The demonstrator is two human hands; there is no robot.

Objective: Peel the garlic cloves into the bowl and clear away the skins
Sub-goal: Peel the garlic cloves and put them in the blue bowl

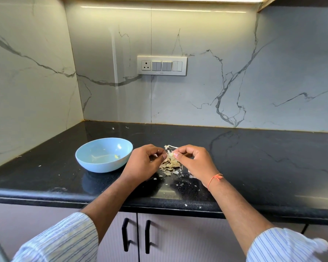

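I note a polished black stone countertop (254, 157), speckled and reflective. The pale blue bowl (104, 154) looks glazed, smooth, glossy. Garlic skins (169, 164) appear dry and papery. The marble-patterned wall panels (216, 82) are glossy; my sleeves (64, 241) are striped cloth.

left hand (144, 163): fingers curled, tips pinched toward right hand
right hand (194, 161): fingers curled, pinching, thumb forward
wrists: right wears orange thread (215, 179)
forearms: bare, striped sleeves (64, 241) pushed up

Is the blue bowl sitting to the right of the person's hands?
No, the blue bowl sits on the counter left of both hands, beside the left hand.
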